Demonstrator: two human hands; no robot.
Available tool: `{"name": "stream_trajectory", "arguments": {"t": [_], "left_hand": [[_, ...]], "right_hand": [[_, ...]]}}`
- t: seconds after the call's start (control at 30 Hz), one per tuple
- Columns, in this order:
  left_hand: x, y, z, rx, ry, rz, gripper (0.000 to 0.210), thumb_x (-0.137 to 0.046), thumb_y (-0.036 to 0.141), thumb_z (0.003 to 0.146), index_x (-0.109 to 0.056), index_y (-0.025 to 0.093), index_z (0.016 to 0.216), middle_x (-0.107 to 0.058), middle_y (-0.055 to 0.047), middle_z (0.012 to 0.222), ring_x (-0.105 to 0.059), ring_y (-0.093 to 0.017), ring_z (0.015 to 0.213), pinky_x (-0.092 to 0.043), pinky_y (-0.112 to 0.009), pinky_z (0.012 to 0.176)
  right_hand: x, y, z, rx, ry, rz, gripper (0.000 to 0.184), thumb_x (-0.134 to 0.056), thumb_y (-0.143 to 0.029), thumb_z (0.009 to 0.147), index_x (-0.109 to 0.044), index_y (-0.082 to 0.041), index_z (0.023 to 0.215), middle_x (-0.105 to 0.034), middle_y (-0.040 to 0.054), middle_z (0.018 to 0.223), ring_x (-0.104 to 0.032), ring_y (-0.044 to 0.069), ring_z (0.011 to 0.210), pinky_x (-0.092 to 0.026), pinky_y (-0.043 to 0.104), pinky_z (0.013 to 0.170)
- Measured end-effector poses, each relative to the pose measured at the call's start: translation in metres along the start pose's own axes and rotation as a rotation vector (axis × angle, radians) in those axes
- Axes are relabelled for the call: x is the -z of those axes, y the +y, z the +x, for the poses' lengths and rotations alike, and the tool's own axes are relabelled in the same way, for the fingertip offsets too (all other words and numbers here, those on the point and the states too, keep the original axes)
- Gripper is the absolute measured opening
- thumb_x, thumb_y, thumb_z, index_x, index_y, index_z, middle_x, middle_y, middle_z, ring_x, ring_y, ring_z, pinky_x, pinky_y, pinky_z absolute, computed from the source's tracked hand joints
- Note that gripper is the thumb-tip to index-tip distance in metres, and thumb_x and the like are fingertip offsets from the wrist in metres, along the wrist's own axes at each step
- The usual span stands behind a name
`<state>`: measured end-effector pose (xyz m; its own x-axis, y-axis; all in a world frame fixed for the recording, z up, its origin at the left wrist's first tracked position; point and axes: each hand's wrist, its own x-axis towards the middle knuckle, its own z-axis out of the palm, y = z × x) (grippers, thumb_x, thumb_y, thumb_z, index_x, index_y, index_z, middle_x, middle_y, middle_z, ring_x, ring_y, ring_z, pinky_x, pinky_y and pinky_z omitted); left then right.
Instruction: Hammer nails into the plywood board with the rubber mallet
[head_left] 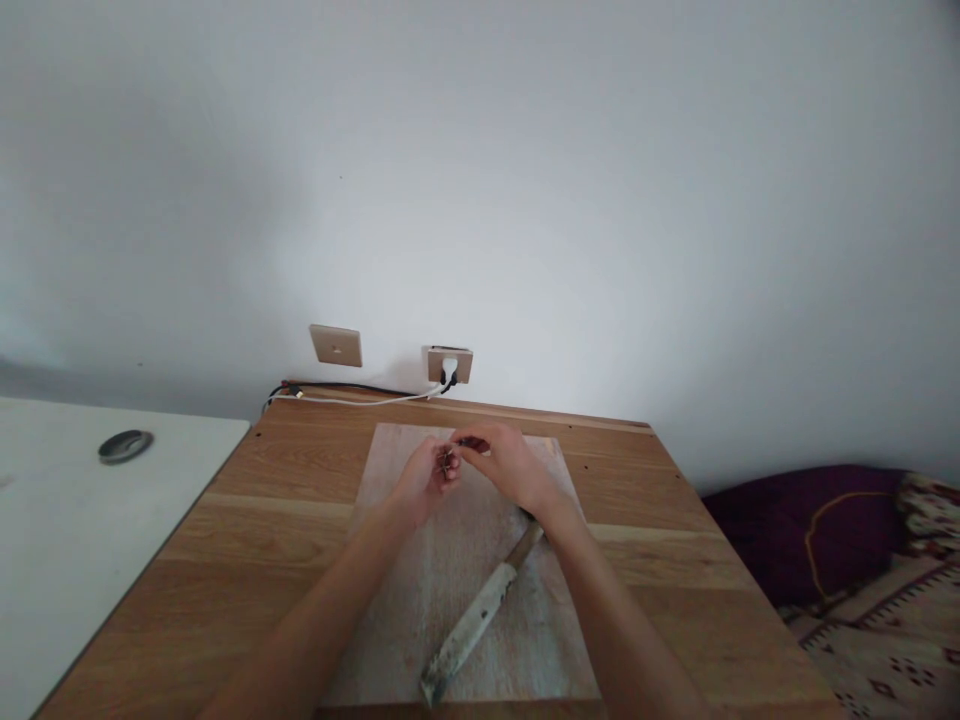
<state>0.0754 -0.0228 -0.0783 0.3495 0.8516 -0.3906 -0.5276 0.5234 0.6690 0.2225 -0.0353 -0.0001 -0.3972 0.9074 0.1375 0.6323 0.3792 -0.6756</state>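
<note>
Above the far part of a pale, worn board [420, 620], my two hands meet. My left hand [427, 482] is closed with its fingers curled around several thin, nail-like pieces [446, 462]; they are too small to make out fully. Thumb and fingers of my right hand [510, 465] come together in a pinch right beside them, around something small and dark. Below, a tool with a wooden handle and a scuffed white grip [472, 622] lies slantwise on the board. My right wrist partly hides its dark far end.
The board rests on a wooden table [247, 580] against a white wall. Cables [360, 400] run along the back edge to a socket [450, 365]. A white surface [97, 530] with a dark round ring [125, 446] adjoins at left; purple fabric [780, 530] lies at right.
</note>
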Motion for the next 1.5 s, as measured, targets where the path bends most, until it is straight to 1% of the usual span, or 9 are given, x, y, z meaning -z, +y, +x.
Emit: {"name": "stream_trajectory", "arguments": {"t": [0.17, 0.37, 0.53, 0.63, 0.83, 1.0, 1.17, 1.37, 1.5], "left_hand": [[-0.015, -0.017, -0.019, 0.015, -0.032, -0.255, 0.010, -0.052, 0.017, 0.089, -0.053, 0.017, 0.079, -0.047, 0.002, 0.066, -0.038, -0.007, 0.049, -0.025, -0.015, 0.040], [-0.009, -0.023, -0.031, 0.206, -0.086, -0.260, 0.019, -0.055, 0.018, 0.092, -0.049, 0.017, 0.074, -0.043, 0.003, 0.064, -0.035, -0.004, 0.044, -0.018, -0.013, 0.036], [-0.007, -0.030, -0.035, 0.244, -0.146, -0.004, 0.028, -0.053, 0.029, 0.094, -0.045, 0.019, 0.069, -0.033, 0.008, 0.058, -0.024, -0.005, 0.040, -0.012, -0.017, 0.037], [-0.010, -0.037, -0.035, 0.070, -0.073, 0.402, 0.036, -0.054, 0.038, 0.093, -0.040, 0.022, 0.064, -0.028, 0.009, 0.055, -0.020, -0.007, 0.042, -0.014, -0.022, 0.043], [-0.012, -0.048, -0.039, -0.545, -0.036, 1.117, 0.038, -0.047, 0.040, 0.096, -0.042, 0.023, 0.062, -0.045, 0.001, 0.059, -0.045, -0.017, 0.062, -0.030, -0.031, 0.062], [-0.008, -0.050, -0.057, -0.598, -0.119, 1.286, 0.036, -0.041, 0.040, 0.102, -0.054, 0.023, 0.073, -0.064, -0.006, 0.075, -0.059, -0.023, 0.075, -0.043, -0.036, 0.076], [0.009, -0.054, -0.102, -0.799, -0.031, 1.465, 0.024, -0.045, 0.030, 0.104, -0.067, 0.021, 0.109, -0.069, -0.013, 0.128, -0.058, -0.028, 0.125, -0.042, -0.046, 0.110], [0.055, -0.068, -0.161, -0.920, 0.130, 1.794, 0.021, -0.045, 0.017, 0.103, -0.064, 0.022, 0.110, -0.074, -0.006, 0.106, -0.065, -0.025, 0.107, -0.046, -0.046, 0.100], [0.063, -0.074, -0.175, -0.873, 0.184, 1.850, 0.021, -0.047, 0.016, 0.102, -0.063, 0.023, 0.115, -0.076, -0.004, 0.106, -0.067, -0.025, 0.111, -0.039, -0.051, 0.110]], "right_hand": [[-0.001, -0.018, -0.012, 0.042, -0.102, 0.003, 0.025, -0.064, -0.009, 0.093, -0.081, -0.020, 0.108, -0.081, 0.0071, 0.106, -0.074, 0.018, 0.093, -0.054, 0.027, 0.087], [0.009, -0.007, -0.052, 0.023, 0.103, 0.080, 0.022, -0.060, -0.027, 0.098, -0.080, -0.022, 0.107, -0.081, 0.0071, 0.105, -0.074, 0.019, 0.091, -0.057, 0.030, 0.085], [0.000, 0.016, -0.097, -0.086, 0.246, 0.246, 0.024, -0.062, -0.036, 0.097, -0.080, -0.022, 0.104, -0.080, 0.0076, 0.101, -0.074, 0.020, 0.087, -0.059, 0.030, 0.079], [-0.009, 0.027, -0.122, -0.166, 0.334, 0.352, 0.028, -0.063, -0.042, 0.097, -0.079, -0.022, 0.107, -0.079, 0.0089, 0.100, -0.074, 0.021, 0.085, -0.060, 0.031, 0.077], [-0.024, 0.034, -0.165, -0.300, 0.559, 0.379, 0.031, -0.067, -0.049, 0.093, -0.078, -0.021, 0.102, -0.077, 0.0068, 0.083, -0.073, 0.021, 0.072, -0.061, 0.030, 0.068], [-0.032, 0.042, -0.201, -0.382, 0.728, 0.282, 0.034, -0.065, -0.051, 0.093, -0.077, -0.021, 0.101, -0.079, 0.0103, 0.092, -0.075, 0.024, 0.080, -0.063, 0.035, 0.076], [-0.034, 0.065, -0.233, -0.416, 0.719, -0.084, 0.043, -0.055, -0.056, 0.098, -0.075, -0.021, 0.111, -0.077, 0.0144, 0.111, -0.073, 0.030, 0.097, -0.061, 0.045, 0.084], [-0.050, 0.089, -0.251, -0.329, 0.603, -0.322, 0.056, -0.042, -0.060, 0.103, -0.071, -0.016, 0.119, -0.076, 0.0176, 0.113, -0.070, 0.033, 0.105, -0.058, 0.052, 0.092], [-0.053, 0.093, -0.248, -0.385, 0.607, -0.319, 0.059, -0.041, -0.064, 0.101, -0.072, -0.016, 0.117, -0.077, 0.0167, 0.113, -0.072, 0.034, 0.105, -0.059, 0.050, 0.091]]}}
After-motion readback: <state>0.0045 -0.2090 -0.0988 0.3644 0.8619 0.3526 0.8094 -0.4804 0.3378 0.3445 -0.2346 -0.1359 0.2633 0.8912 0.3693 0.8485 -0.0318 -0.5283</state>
